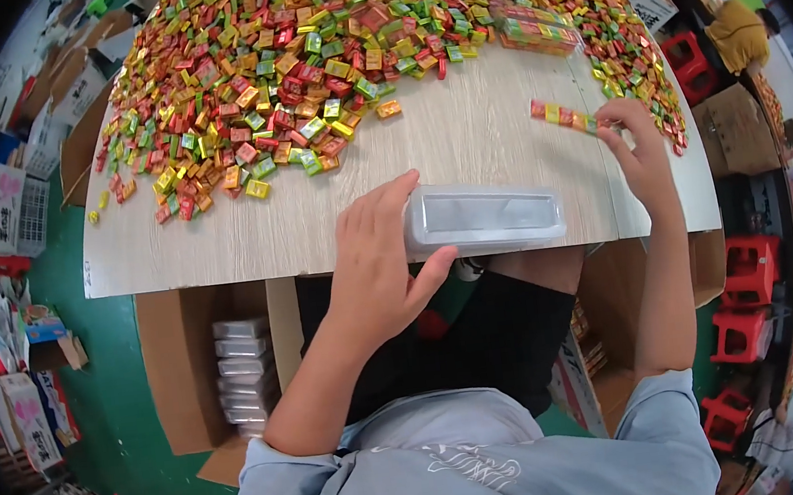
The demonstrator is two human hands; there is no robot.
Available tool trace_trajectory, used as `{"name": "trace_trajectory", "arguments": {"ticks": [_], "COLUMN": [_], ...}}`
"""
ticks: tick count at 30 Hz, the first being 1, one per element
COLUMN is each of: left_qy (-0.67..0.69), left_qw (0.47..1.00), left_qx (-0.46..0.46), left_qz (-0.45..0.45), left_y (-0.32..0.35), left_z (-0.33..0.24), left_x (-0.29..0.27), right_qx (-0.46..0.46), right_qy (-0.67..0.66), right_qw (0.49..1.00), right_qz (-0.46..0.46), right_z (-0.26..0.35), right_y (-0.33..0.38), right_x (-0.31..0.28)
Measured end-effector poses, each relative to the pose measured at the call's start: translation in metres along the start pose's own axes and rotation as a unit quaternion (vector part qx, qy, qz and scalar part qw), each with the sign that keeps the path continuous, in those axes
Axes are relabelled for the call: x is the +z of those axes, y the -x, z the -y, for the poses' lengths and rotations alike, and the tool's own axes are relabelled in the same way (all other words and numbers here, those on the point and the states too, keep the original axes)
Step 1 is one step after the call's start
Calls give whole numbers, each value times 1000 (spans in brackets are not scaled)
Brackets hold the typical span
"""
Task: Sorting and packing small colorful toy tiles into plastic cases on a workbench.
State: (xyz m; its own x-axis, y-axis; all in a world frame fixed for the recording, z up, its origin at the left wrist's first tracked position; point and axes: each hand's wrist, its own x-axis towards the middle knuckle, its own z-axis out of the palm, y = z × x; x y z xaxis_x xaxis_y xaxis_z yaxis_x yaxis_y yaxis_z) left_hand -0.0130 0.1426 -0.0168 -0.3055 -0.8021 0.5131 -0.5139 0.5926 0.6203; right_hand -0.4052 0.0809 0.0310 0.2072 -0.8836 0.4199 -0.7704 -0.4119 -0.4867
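My left hand [373, 255] rests at the left end of a clear plastic box [485, 214] near the table's front edge, thumb along its near side and fingers at its far corner. Inside, the box shows no candies. To the right, my right hand [636, 150] pinches the right end of a row of small wrapped candies [562, 116], red, yellow, orange and green, lying on the table. A big pile of the same candies [301, 74] covers the far side. One orange candy [389, 109] lies apart. A filled clear box [536, 30] stands at the pile's right edge.
Below the table on the left, a cardboard carton [182, 367] holds stacked clear boxes [245, 370]. Another open carton [612, 321] stands below on the right. Red stools [750, 268] are along the right side. Two other people [737, 38] are at the far right.
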Motion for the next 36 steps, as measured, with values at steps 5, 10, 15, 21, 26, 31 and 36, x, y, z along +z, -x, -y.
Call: {"name": "trace_trajectory", "arguments": {"ticks": [5,10,15,21,26,31,36], "left_qy": [-36,-58,-59,-71,-57,-57,-70], "left_qw": [998,996,994,995,993,995,995], "left_qx": [-42,-65,-87,-69,-101,-81,-73], "left_qz": [17,17,22,30,20,21,16], "left_y": [14,15,9,8,1,1,3], "left_z": [13,19,18,19,15,15,16], "left_x": [-17,-23,-23,-22,-23,-22,-18], "right_qx": [-37,-80,-58,-43,4,-10,-9], "right_qy": [161,272,319,324,315,342,348], "right_qw": [982,957,944,943,947,938,937], "right_qz": [97,66,56,64,60,55,43], "right_z": [-27,-48,-56,-52,-51,-58,-60], "right_y": [-19,-55,-73,-82,-88,-90,-90], "right_x": [20,37,48,50,50,54,56]}}
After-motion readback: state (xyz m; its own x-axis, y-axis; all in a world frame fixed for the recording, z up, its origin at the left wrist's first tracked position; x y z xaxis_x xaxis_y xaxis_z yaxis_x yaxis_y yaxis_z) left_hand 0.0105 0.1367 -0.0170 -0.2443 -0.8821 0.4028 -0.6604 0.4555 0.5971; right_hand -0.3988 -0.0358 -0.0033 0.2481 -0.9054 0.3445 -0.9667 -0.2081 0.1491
